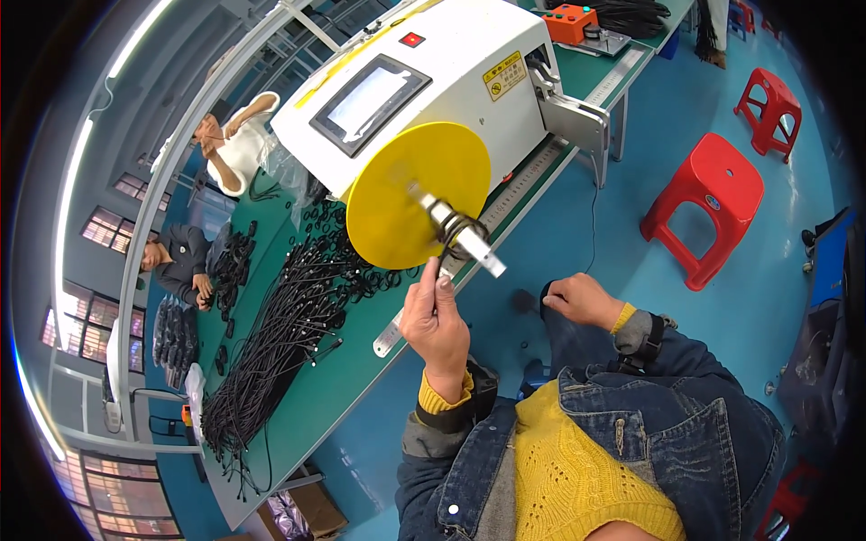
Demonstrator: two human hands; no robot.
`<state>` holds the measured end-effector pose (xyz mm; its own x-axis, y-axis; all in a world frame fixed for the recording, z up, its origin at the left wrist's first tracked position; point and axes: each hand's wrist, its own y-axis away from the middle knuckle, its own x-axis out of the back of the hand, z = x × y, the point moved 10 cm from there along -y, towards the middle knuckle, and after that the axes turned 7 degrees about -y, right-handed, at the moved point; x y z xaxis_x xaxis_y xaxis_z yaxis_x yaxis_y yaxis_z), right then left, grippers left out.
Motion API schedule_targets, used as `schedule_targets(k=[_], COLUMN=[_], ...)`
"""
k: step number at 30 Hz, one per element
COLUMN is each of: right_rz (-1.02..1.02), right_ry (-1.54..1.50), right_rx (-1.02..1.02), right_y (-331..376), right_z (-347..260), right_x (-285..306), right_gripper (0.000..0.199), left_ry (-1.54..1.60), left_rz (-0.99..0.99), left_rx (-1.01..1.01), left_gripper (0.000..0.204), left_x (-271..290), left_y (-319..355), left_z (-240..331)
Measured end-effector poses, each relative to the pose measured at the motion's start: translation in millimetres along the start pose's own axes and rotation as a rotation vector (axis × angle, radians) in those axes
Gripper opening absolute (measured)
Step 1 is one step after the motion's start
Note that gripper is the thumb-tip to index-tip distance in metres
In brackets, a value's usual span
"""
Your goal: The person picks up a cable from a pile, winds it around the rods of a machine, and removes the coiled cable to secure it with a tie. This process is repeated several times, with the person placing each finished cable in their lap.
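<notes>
The room had a wide blue floor (559, 225) and big windows (99, 230) at 9 o'clock. A long green surface (334, 388) ran from 7 o'clock up to 1 o'clock. On it sat a big white machine (451, 81) with a grey screen (370, 101) at 12 o'clock. A round yellow disc (406, 194) hung on the front of the machine, with a metal spindle (460, 236) sticking out of its middle. A coil of black cable (454, 230) was wound around the spindle. A large heap of black cables (280, 334) lay on the surface at 8 o'clock. Two red stools (708, 203) stood on the floor at 3 o'clock. Another person (176, 261) sat at the surface at 9 o'clock. The left hand (435, 320) was raised just under the spindle, its fingers pinched narrow near the coil; I could not tell if they touched it. The right hand (582, 300) was curled loosely and held nothing, resting on the person's knee at 4 o'clock.
</notes>
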<state>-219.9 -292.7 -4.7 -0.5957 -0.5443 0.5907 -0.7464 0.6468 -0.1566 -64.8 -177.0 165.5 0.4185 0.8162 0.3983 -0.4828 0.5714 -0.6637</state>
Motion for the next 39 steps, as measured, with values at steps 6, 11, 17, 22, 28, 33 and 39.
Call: schedule_targets(k=[6,11,17,22,28,33,39], right_rz=[0.001,0.192,0.329,0.122,0.126,-0.093,0.255], right_ry=[-0.040,-0.140,-0.350,-0.404,-0.403,-0.577,-0.445], right_rx=[0.032,0.236,0.372,0.235,0.402,0.341,0.378], right_y=[-7.0,-27.5,-47.3,-73.8,-99.7,-103.6,-74.6], right_z=[-9.9,-73.7,-136.3,-110.4,-118.7,-120.2,-122.5], right_x=[6.3,52.5,100.2,85.0,96.0,76.9,69.5], right_gripper=[0.019,0.016,0.020,0.030,0.069,0.072,0.063], left_ry=[-0.193,-0.415,-0.603,-0.804,-0.689,-0.333,-0.322], left_rz=[0.044,0.007,-0.102,-0.331,-0.379,-0.461,-0.625], left_rx=[-0.205,-0.405,-0.470,-0.253,-0.253,-0.145,-0.127], left_gripper=[0.030,0.034,0.033,0.042,0.053,0.045,0.032], left_x=[-8.3,-21.6,-39.5,-44.1,-47.5,-51.0,-59.9], left_y=[0.0,-8.9,-17.5,-26.8,-35.6,-34.7,-31.4], left_z=[24.9,67.9,88.2,69.7,51.3,44.5,44.1])
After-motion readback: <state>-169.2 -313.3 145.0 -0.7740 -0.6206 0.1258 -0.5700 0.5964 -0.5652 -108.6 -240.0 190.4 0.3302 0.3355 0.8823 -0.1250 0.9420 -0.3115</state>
